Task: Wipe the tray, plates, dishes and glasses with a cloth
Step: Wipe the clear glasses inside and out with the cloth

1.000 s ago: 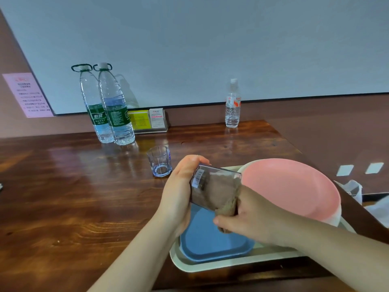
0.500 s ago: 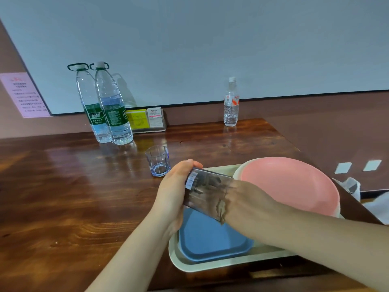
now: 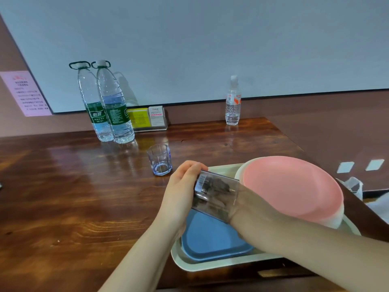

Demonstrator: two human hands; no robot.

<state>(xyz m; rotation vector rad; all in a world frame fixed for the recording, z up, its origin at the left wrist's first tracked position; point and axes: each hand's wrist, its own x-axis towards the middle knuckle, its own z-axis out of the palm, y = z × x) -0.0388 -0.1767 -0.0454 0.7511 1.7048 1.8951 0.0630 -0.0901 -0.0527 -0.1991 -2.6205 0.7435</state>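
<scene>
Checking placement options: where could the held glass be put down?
Bare wood lies left of the small glass and in front of the two large bottles. Crowded: the tray holds the blue dish and pink plates.

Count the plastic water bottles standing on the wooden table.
3. Two large clear plastic bottles with green labels stand touching at the back left, near the wall. One small clear plastic bottle with a red and white label stands alone at the back right. None looks hidden.

Clear tumbler glass (image 3: 215, 197), tilted sideways: left hand (image 3: 181, 194) grips its base; right hand (image 3: 250, 209) reaches inside, brown cloth (image 3: 214, 187) dimly visible. Beneath: cream rectangular tray (image 3: 210, 265), blue square plate (image 3: 212, 241), pink round plate (image 3: 292, 186).
</scene>
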